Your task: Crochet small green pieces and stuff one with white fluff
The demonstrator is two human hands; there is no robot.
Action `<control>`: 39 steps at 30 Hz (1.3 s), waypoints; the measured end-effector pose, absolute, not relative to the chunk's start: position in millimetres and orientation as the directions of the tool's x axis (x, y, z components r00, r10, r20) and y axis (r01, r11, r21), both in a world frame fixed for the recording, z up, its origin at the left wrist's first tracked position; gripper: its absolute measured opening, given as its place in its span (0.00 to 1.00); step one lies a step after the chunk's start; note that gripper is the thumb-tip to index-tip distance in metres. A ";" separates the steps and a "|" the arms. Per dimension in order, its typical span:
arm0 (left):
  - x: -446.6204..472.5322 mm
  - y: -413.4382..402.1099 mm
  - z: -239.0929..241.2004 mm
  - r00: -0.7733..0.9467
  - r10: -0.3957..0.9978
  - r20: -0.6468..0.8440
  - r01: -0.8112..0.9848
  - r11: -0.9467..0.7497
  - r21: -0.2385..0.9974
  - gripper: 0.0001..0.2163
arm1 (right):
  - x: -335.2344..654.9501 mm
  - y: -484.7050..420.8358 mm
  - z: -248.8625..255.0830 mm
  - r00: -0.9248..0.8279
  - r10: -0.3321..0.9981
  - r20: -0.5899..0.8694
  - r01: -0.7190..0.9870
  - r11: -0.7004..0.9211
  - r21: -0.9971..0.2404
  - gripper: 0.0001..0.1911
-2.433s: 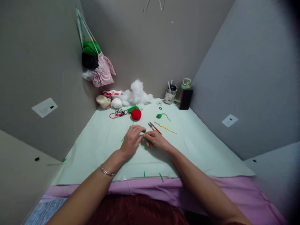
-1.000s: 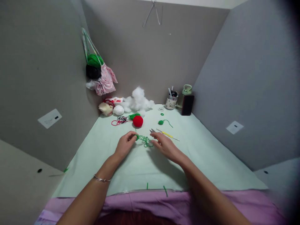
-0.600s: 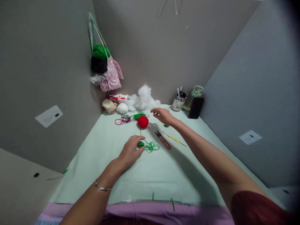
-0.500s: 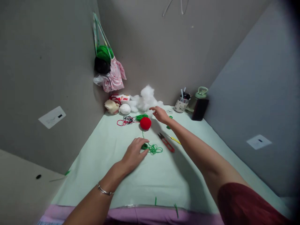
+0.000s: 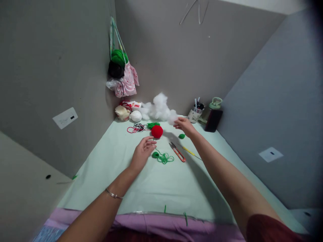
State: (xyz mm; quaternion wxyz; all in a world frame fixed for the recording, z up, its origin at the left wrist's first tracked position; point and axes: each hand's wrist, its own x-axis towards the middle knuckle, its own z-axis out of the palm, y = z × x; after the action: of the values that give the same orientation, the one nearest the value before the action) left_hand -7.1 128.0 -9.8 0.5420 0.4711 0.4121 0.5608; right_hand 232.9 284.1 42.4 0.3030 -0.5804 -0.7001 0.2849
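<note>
My right hand [image 5: 185, 125] pinches the edge of a tuft of white stuffing [image 5: 172, 117] with its fingertips. The tuft sits against the right end of a fluffy white pile of stuffing [image 5: 159, 107], and I cannot tell whether it has come loose. My left hand [image 5: 143, 153] holds nothing, its fingers a little apart and curved above the cloth. Just right of it lies a small dark green crocheted piece [image 5: 155, 155] with loops of green yarn [image 5: 165, 158]. Beyond its fingertips sits a round red ball [image 5: 156, 131], yarn-like in look.
Red-handled thread snips [image 5: 178, 153] and a yellow-handled crochet hook [image 5: 188, 150] lie right of centre, near a small green piece [image 5: 181, 136]. Tangled yarn [image 5: 138, 128] and a white ball [image 5: 136, 116] are at back left. A pen cup [image 5: 194, 115] and a bottle [image 5: 214, 103] stand back right.
My right hand has moved right and now pinches the white stuffing, drawing a tuft rightward. My left hand has come off the green crocheted piece and lifted slightly away.
</note>
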 end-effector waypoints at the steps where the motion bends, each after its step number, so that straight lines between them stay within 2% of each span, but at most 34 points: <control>1: -6.7 127.9 -7.5 0.052 0.999 0.014 -0.339 0.004 0.941 0.18 | 226.8 265.7 46.0 -0.204 0.974 0.103 0.598 0.207 -0.774 0.15; 4: -3.5 124.9 -1.0 0.156 0.985 -0.079 -0.575 0.156 0.803 0.23 | 198.6 210.7 50.7 -0.416 0.899 0.134 0.485 0.345 -0.804 0.11; 5: -2.0 123.3 0.7 0.191 0.979 -0.073 -0.616 0.177 0.768 0.24 | 187.9 196.7 51.3 -0.534 0.828 0.171 0.434 0.442 -0.786 0.10; 7: 0.1 120.9 3.2 0.215 0.976 -0.044 -0.658 0.178 0.731 0.25 | 169.1 182.4 53.5 -0.677 0.702 0.219 0.426 0.617 -0.662 0.09; 9: -0.6 120.6 4.6 0.151 0.988 -0.035 -0.670 0.128 0.732 0.24 | 157.1 189.4 58.5 -0.744 0.641 0.186 0.442 0.683 -0.582 0.09; 10: -2.1 121.3 4.9 0.112 0.993 -0.042 -0.666 0.107 0.738 0.23 | 154.1 200.2 61.5 -0.729 0.668 0.153 0.471 0.651 -0.595 0.12; 12: -6.7 123.4 4.8 0.081 0.994 -0.071 -0.644 0.107 0.757 0.22 | 152.3 231.4 65.7 -0.530 0.833 0.159 0.636 0.515 -0.574 0.17; 15: -12.1 125.3 3.7 0.116 0.985 -0.127 -0.599 0.171 0.782 0.21 | 152.4 282.7 60.6 -0.358 0.910 0.209 0.723 0.412 -0.555 0.25; 18: -12.4 124.1 2.7 0.131 0.973 -0.190 -0.577 0.231 0.783 0.20 | 150.6 320.0 47.3 -0.248 0.946 0.208 0.733 0.324 -0.598 0.21; 22: -10.8 122.1 3.9 0.138 0.965 -0.221 -0.574 0.260 0.776 0.19 | 158.0 347.3 50.8 -0.128 0.961 0.244 0.644 0.267 -0.717 0.07; 26: -11.7 121.1 6.5 0.143 0.970 -0.197 -0.583 0.243 0.776 0.20 | 182.8 352.0 84.2 -0.035 0.945 0.324 0.407 0.309 -0.859 0.14; 29: -11.8 120.1 5.9 0.161 0.971 -0.180 -0.576 0.240 0.782 0.19 | 199.0 330.9 106.2 -0.041 0.944 0.327 0.225 0.328 -0.917 0.17; 33: -10.6 120.2 1.7 0.165 0.973 -0.164 -0.594 0.230 0.771 0.23 | 199.1 268.7 113.9 -0.147 0.934 0.325 0.039 0.334 -0.942 0.20; 35: -9.8 120.6 0.8 0.159 0.979 -0.131 -0.621 0.202 0.757 0.24 | 190.8 230.4 110.2 -0.368 0.876 0.313 -0.168 0.268 -0.949 0.20; 36: -9.4 120.6 1.2 0.162 0.980 -0.116 -0.640 0.194 0.744 0.23 | 185.5 211.7 106.7 -0.466 0.832 0.301 -0.191 0.238 -0.952 0.20; 38: -8.2 119.6 3.5 0.204 0.976 -0.081 -0.680 0.201 0.705 0.24 | 174.3 178.3 96.0 -0.635 0.748 0.195 -0.076 0.191 -0.979 0.19; 39: -7.3 118.5 5.0 0.241 0.969 -0.059 -0.694 0.215 0.688 0.26 | 168.7 164.5 88.7 -0.703 0.703 0.110 0.039 0.193 -0.980 0.18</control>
State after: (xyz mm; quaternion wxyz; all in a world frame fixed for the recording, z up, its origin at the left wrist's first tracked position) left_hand -7.3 118.5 5.0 0.7382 0.2751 0.2500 0.5629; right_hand 168.7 164.5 88.7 0.2858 -0.2586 -0.7175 0.5802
